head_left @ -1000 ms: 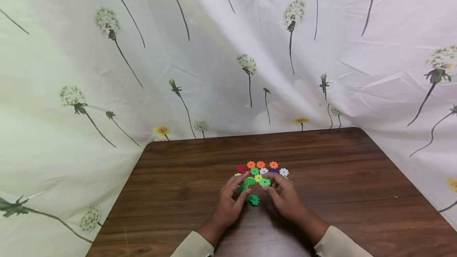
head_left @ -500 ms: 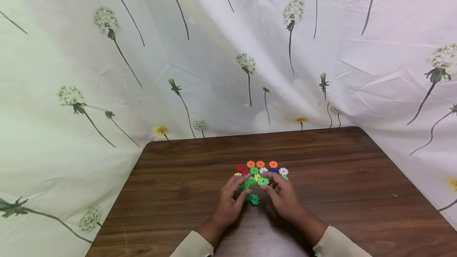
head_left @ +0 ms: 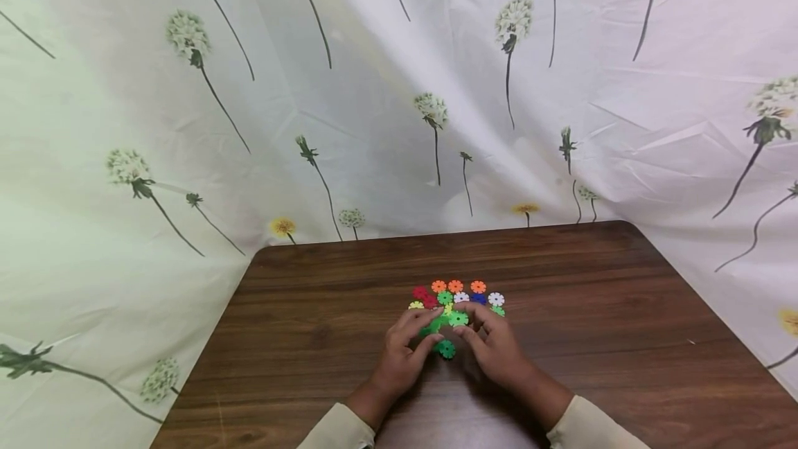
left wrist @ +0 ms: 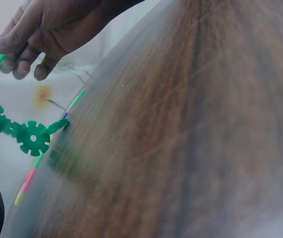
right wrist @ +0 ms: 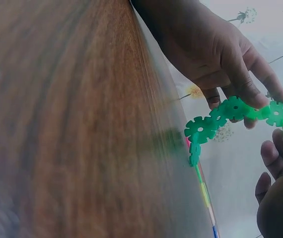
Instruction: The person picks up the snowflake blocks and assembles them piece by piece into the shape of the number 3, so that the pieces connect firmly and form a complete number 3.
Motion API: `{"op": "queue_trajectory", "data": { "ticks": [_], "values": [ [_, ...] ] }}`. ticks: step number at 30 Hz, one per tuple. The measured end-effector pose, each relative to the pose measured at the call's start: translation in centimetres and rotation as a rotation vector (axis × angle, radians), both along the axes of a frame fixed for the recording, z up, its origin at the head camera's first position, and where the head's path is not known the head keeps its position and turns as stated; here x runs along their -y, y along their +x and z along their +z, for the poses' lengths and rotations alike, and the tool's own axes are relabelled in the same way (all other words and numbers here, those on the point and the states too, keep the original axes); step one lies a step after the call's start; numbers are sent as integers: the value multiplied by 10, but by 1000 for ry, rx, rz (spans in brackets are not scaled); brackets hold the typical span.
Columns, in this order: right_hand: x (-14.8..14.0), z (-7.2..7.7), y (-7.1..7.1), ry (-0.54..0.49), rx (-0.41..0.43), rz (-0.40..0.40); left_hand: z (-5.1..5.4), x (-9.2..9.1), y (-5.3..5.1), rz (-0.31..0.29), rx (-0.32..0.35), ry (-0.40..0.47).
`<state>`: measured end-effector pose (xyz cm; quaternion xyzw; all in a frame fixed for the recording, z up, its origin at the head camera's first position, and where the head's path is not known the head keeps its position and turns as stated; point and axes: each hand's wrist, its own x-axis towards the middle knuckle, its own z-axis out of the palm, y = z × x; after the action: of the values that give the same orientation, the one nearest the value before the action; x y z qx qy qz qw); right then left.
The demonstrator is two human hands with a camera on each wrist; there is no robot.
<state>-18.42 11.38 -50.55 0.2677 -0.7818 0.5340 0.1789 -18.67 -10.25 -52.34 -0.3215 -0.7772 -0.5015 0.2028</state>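
Work at the table: both hands up over the wood, facing each other. Left hand pinches a chain of green discs near its upper end, thumb against fingers, barely parted; the chain hangs down between the hands (whether its lowest disc touches the wood, I cannot tell). Right hand pinches a lighter green disc between thumb and finger, the other fingers loosely bent. Step in hand, I judge: joining that disc to the chain. Next move seems to call for aligned slots and a firm push, left grip steady. Loose orange discs lie beyond.
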Motion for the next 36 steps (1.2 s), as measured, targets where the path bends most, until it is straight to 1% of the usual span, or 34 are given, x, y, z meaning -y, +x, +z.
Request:
{"op": "queue_trajectory", "data": {
  "ticks": [6, 10, 14, 17, 21, 28, 31, 36],
  "values": [
    [0, 2, 1, -33, 10, 43, -1, 0, -2, -14, -78, 0],
    [0, 3, 2, -67, 7, 76, -1, 0, -2, -31, -101, 11],
    [1, 3, 3, -97, 4, 87, 0, -1, -1, -37, -149, 28],
    [2, 3, 4, -110, -17, 87, 1, -2, -1, -41, -191, 38],
    [4, 4, 5, -120, -43, 81, 2, -3, -1, -40, -198, 36],
    [4, 5, 5, -124, -27, 73, 4, -4, 1, -13, -151, 10],
    [4, 5, 5, -123, -34, 64, 5, -5, 1, -5, -176, 5],
    [7, 5, 5, -126, -67, 57, 6, -6, -1, 3, -260, 18]
  ]
}}
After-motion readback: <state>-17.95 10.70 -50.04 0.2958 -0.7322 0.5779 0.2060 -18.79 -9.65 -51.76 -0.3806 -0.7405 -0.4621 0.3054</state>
